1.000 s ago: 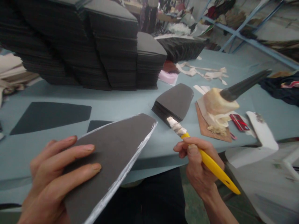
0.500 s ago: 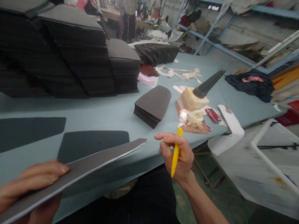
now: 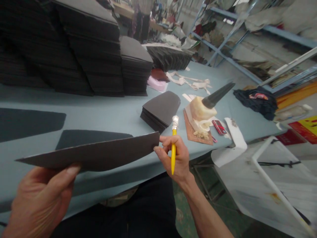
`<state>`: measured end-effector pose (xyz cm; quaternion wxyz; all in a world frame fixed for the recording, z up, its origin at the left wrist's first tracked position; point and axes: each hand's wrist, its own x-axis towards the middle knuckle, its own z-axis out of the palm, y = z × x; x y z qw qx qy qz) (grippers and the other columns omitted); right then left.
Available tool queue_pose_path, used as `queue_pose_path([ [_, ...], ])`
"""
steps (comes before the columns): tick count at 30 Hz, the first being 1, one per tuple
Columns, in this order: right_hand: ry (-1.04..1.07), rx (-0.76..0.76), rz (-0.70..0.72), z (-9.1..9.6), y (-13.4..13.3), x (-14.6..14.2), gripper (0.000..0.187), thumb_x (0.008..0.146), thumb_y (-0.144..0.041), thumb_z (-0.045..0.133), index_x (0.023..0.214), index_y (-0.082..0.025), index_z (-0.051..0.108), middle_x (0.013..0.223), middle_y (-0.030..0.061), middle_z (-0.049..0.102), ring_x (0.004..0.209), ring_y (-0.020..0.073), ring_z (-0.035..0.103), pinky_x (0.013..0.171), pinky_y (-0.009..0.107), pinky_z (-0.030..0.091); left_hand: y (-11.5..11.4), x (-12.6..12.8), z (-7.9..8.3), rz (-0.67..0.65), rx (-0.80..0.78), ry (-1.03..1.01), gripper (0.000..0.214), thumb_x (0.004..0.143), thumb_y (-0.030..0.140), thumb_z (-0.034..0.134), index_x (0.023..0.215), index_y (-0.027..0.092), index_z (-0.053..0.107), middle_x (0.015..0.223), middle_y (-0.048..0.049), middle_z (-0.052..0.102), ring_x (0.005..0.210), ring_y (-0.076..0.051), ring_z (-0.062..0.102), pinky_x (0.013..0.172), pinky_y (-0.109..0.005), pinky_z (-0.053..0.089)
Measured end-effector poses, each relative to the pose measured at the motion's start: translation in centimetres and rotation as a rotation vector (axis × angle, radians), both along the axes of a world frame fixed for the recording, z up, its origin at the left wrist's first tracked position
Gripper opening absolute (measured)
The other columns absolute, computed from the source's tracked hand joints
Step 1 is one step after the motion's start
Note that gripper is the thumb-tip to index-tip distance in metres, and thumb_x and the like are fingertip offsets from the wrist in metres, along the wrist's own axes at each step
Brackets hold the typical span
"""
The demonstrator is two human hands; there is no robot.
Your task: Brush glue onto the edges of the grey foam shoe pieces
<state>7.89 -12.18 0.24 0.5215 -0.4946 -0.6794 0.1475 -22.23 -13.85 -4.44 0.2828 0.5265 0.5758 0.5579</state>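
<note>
My left hand (image 3: 47, 195) grips a dark grey flat panel (image 3: 106, 153) by its lower edge, thumb on the near face. The panel is tilted above the table, its near face turned towards me. My right hand (image 3: 177, 155) pinches the panel's right end between thumb and forefinger. The same hand also holds a yellow-handled brush (image 3: 173, 148), its whitish tip pointing up. Behind the raised panel lies a dark cut piece (image 3: 91, 136) on the blue-green table cover, partly hidden. A second dark piece (image 3: 29, 122) lies farther left.
A small stack of dark panels (image 3: 162, 107) stands past my right hand. Right of it, a yellowish container with a dark cone (image 3: 203, 107) sits on a brown board (image 3: 190, 134). Tall dark stacks (image 3: 91, 56) line the back left. A red box (image 3: 219, 127) lies near the right edge.
The panel has turned over and levelled, showing its other face. My left hand has shifted its grip beneath it. My right hand has moved left with the brush and now pinches the panel's end.
</note>
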Motion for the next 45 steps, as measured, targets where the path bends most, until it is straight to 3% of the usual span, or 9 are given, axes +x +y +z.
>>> queue_pose_path([
  [3, -0.041, 0.025, -0.026, -0.1, 0.1, -0.6, 0.018, 0.095, -0.023, 0.072, 0.088, -0.025, 0.056, 0.075, -0.0047, 0.071, 0.051, 0.0078, 0.056, 0.052, 0.02, 0.05, -0.1, 1.7, 2.4, 0.107, -0.229, -0.376, 0.019, 0.081, 0.036, 0.083, 0.099, 0.034, 0.085, 0.098, -0.001, 0.085, 0.108, -0.036, 0.079, 0.127, -0.068, 0.046],
  [6, -0.067, 0.045, -0.017, -0.2, -0.2, -1.1, 0.018, 0.095, -0.021, 0.073, 0.09, -0.025, 0.057, 0.07, -0.0072, 0.062, 0.051, 0.008, 0.055, 0.051, 0.019, 0.048, -0.3, 2.5, 4.1, 0.102, -0.358, -0.498, 0.038, 0.067, 0.045, 0.093, 0.1, 0.028, 0.084, 0.107, -0.0033, 0.085, 0.126, -0.039, 0.072, 0.133, -0.065, 0.039],
  [15, -0.165, -0.014, 0.075, -0.8, 0.0, -3.1, 0.021, 0.093, -0.017, 0.075, 0.09, -0.026, 0.056, 0.062, -0.0112, 0.05, 0.046, 0.0074, 0.045, 0.046, 0.02, 0.038, -0.3, -1.0, 4.5, -0.072, -0.537, -0.219, 0.069, 0.071, 0.064, 0.083, 0.124, 0.021, 0.075, 0.127, -0.0109, 0.081, 0.127, -0.04, 0.07, 0.116, -0.056, 0.057],
  [21, -0.011, 0.008, 0.023, -1.0, 2.3, -5.6, 0.02, 0.092, -0.023, 0.075, 0.089, -0.025, 0.055, 0.069, -0.009, 0.052, 0.051, 0.0083, 0.044, 0.049, 0.022, 0.039, 1.3, -3.0, 6.0, -0.141, -0.442, -0.205, 0.061, 0.078, 0.055, 0.083, 0.125, 0.019, 0.073, 0.122, -0.0109, 0.081, 0.118, -0.033, 0.073, 0.118, -0.051, 0.054],
  [24, 0.019, 0.081, 0.032, -0.4, 3.8, -6.7, 0.022, 0.094, -0.022, 0.075, 0.089, -0.025, 0.053, 0.074, -0.0072, 0.053, 0.057, 0.0094, 0.047, 0.055, 0.024, 0.043, 3.0, -3.9, 6.1, -0.048, -0.301, -0.284, 0.081, 0.066, 0.051, 0.094, 0.134, 0.017, 0.067, 0.111, -0.0096, 0.08, 0.106, -0.028, 0.075, 0.105, -0.045, 0.061],
  [27, 0.024, 0.139, 0.045, -0.1, 5.1, -7.3, 0.025, 0.094, -0.02, 0.074, 0.089, -0.026, 0.051, 0.078, -0.0052, 0.054, 0.065, 0.0115, 0.051, 0.063, 0.027, 0.048, 4.6, -4.7, 5.5, 0.093, -0.125, -0.15, 0.095, 0.06, 0.046, 0.096, 0.142, 0.016, 0.059, 0.097, -0.003, 0.074, 0.09, -0.019, 0.072, 0.09, -0.037, 0.062],
  [31, -0.012, 0.088, 0.081, -0.6, 5.7, -7.4, 0.023, 0.096, -0.022, 0.073, 0.091, -0.026, 0.05, 0.08, -0.0046, 0.052, 0.068, 0.0124, 0.052, 0.066, 0.029, 0.049, 5.5, -5.4, 4.5, 0.148, -0.006, 0.056, 0.077, 0.067, 0.037, 0.085, 0.136, 0.015, 0.058, 0.084, 0.0039, 0.065, 0.075, -0.012, 0.062, 0.069, -0.027, 0.054],
  [36, -0.026, -0.013, 0.099, -2.4, 5.3, -6.7, 0.023, 0.094, -0.024, 0.075, 0.091, -0.025, 0.052, 0.081, -0.0052, 0.053, 0.066, 0.0106, 0.049, 0.064, 0.028, 0.044, 4.8, -5.3, 4.3, 0.093, -0.094, 0.209, 0.029, 0.075, 0.038, 0.079, 0.095, 0.018, 0.073, 0.082, 0.0023, 0.068, 0.071, -0.009, 0.057, 0.069, -0.023, 0.049],
  [45, -0.049, -0.164, 0.15, -4.8, 5.7, -5.3, 0.024, 0.091, -0.03, 0.077, 0.092, -0.025, 0.053, 0.075, -0.008, 0.048, 0.057, 0.0093, 0.04, 0.059, 0.028, 0.038, 5.7, -6.0, 3.5, -0.058, -0.152, 0.285, 0.031, 0.079, 0.044, 0.076, 0.097, 0.02, 0.08, 0.087, -0.0011, 0.078, 0.075, -0.013, 0.064, 0.069, -0.024, 0.05],
])
